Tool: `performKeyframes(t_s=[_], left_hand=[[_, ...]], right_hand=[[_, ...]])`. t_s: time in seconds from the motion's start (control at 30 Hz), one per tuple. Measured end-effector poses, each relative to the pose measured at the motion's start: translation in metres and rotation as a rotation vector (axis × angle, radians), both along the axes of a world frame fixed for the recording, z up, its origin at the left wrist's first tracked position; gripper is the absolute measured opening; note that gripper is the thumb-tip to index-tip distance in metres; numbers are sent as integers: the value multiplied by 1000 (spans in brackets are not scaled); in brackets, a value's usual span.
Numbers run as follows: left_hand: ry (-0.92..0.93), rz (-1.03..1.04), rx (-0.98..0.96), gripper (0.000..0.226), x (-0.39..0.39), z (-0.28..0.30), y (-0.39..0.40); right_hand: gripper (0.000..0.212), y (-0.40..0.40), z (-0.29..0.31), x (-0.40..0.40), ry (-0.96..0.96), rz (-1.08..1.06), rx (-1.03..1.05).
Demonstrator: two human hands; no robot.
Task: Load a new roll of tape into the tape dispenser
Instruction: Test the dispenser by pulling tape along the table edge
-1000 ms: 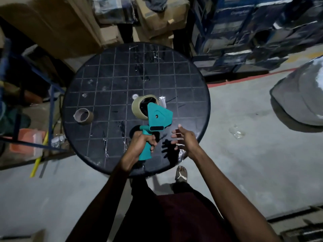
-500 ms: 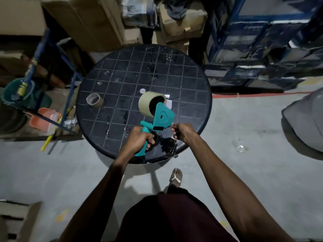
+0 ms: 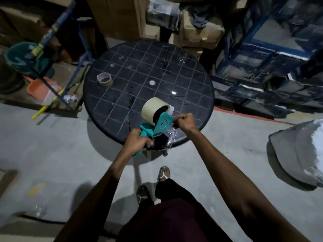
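A teal tape dispenser point(image 3: 162, 124) is held over the near edge of a round black table point(image 3: 122, 70). A full beige tape roll point(image 3: 151, 109) sits on its hub. My left hand point(image 3: 137, 143) grips the dispenser's handle. My right hand point(image 3: 183, 121) is closed at the dispenser's front edge, pinching what looks like the clear tape end; crinkled clear tape point(image 3: 170, 137) hangs below it. An empty cardboard tape core point(image 3: 104, 79) lies on the table's far left.
Cardboard boxes point(image 3: 197, 30) stand behind the table, and blue-wrapped stacks point(image 3: 262, 55) to the right. A blue metal frame point(image 3: 57, 55), a green bucket point(image 3: 24, 58) and an orange scoop point(image 3: 41, 89) are on the left. A grey sack point(image 3: 300, 154) lies on the concrete floor at right.
My right hand went from open beside the dispenser to closed at its front edge. The camera pulled back and the dispenser tilted, with the roll rising higher over the table.
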State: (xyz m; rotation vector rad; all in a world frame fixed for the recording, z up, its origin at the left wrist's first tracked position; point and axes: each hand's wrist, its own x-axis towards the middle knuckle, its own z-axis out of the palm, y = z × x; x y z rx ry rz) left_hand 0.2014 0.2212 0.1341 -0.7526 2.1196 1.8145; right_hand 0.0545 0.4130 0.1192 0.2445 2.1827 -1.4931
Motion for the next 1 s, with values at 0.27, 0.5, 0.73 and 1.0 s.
performKeyframes(t_s=[0.27, 0.5, 0.73, 1.0], left_hand=[[-48, 151, 51, 18, 9, -28, 15], [-151, 274, 41, 19, -22, -74, 70], [-306, 296, -46, 12, -41, -129, 142], [-354, 264, -147, 11, -45, -152, 175]], right_hand=[[12, -11, -16, -31, 18, 167, 67], [19, 14, -89, -85, -63, 351, 185], [28, 56, -172, -101, -66, 418, 398], [19, 72, -188, -98, 63, 502, 436]])
